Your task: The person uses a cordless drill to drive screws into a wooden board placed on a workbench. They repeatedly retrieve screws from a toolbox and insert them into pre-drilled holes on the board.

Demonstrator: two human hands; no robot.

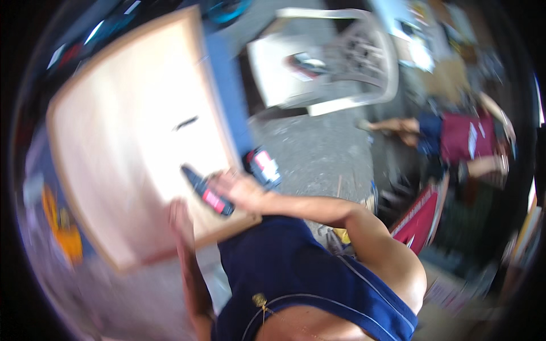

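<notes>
My right hand (242,190) is closed around the handle of a black and red cordless drill (215,199). The drill lies sideways over the near right part of a pale wooden panel (114,131) with a raised, curved rim, its nose pointing to the far left. A black block with a red and white label (263,166), apparently the drill's battery, shows just beyond my hand. On the panel near its front edge rests my left hand (181,219), fingers stretched out and holding nothing. Motion blurs both hands. Farther up the panel is a small dark slim piece (186,123).
Beyond the panel stands a white plastic chair (381,57) with a dark and red object (307,65) on its seat. A blue surface (230,113) borders the panel. Yellow tools (67,238) lie at left. Another person (466,136) in a maroon shirt is at right, near a red sign-like board (418,219).
</notes>
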